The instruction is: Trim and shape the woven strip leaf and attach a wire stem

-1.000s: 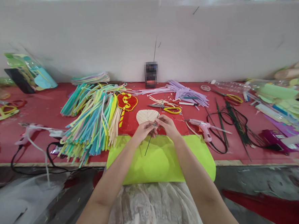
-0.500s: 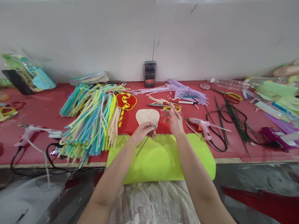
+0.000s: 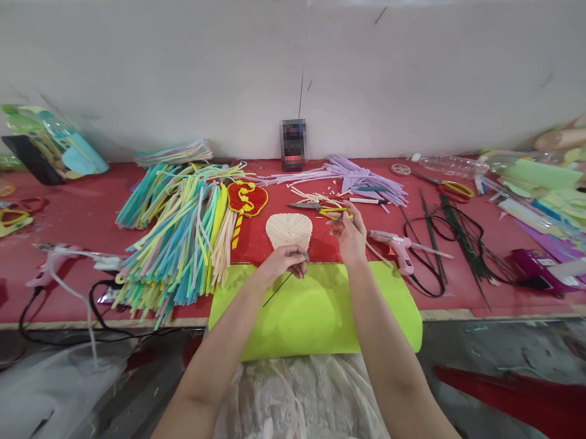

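Observation:
My left hand [image 3: 289, 261] is closed around a thin dark wire [image 3: 277, 291], whose lower end slants down over the lime-green sheet [image 3: 260, 324]. To its right, my right hand [image 3: 351, 234] is raised with curled fingers pinched together; what lies between them is too small to make out. A faint line runs between the two hands. Just beyond my left hand lies a cream leaf-shaped piece made of pipe cleaners [image 3: 288, 228]. Scissors with yellow handles [image 3: 308, 206] rest behind my right fingers.
Multicoloured pipe cleaners [image 3: 175, 246] are heaped at left, beside a red and yellow fan-shaped piece [image 3: 256, 200]. Purple pipe cleaners [image 3: 364, 175] lie at the back. A pink glue gun [image 3: 400, 247] with a black cord sits at right; another glue gun [image 3: 57, 264] lies at left.
My right hand has moved slightly right, away from my left hand, and its fingers have curled in more. My left hand stays nearly in place, with the wire tilted a little flatter.

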A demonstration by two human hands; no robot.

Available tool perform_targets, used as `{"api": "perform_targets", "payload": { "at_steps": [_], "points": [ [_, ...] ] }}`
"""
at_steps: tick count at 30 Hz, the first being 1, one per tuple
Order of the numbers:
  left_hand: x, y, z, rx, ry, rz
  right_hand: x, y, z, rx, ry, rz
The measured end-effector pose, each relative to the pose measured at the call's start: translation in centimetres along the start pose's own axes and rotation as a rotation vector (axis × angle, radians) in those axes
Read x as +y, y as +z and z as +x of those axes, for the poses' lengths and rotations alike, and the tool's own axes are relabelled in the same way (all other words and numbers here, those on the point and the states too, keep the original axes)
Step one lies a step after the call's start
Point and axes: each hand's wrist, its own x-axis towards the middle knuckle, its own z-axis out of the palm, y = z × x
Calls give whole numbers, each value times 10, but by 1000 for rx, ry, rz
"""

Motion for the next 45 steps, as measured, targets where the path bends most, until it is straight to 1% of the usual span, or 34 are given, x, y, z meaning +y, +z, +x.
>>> {"api": "perform_targets", "payload": {
  "at_steps": [4,10,13,16,19,24,31,38,42,45],
  "points": [
    [-1,-1,1,-3,-4,7,-1,1,-1,10,6,-18],
    [-1,-1,1,-15,-17,5,0,1,-2,-9,-10,66],
    [0,0,0,1,-23,2,4,1,0,10,-27,82],
    [1,1,-1,16,-30,7,7,0,2,31,-33,86],
    [0,0,0,3,-43,17,8,0,3,23,-20,79],
    [-2,-2,1,-15,-12,32,9,-2,4,34,-13,57],
    [1,-1,0,9,-16,53,9,-2,4,54,-4,58],
    [2,-1,0,39,-6,36,4,0,2,41,-12,105],
    [0,-2,1,42,-3,60,-2,-1,2,8,6,183],
    [-1,-3,1,48,-3,71,-4,-2,2,25,11,231]
  ]
}}
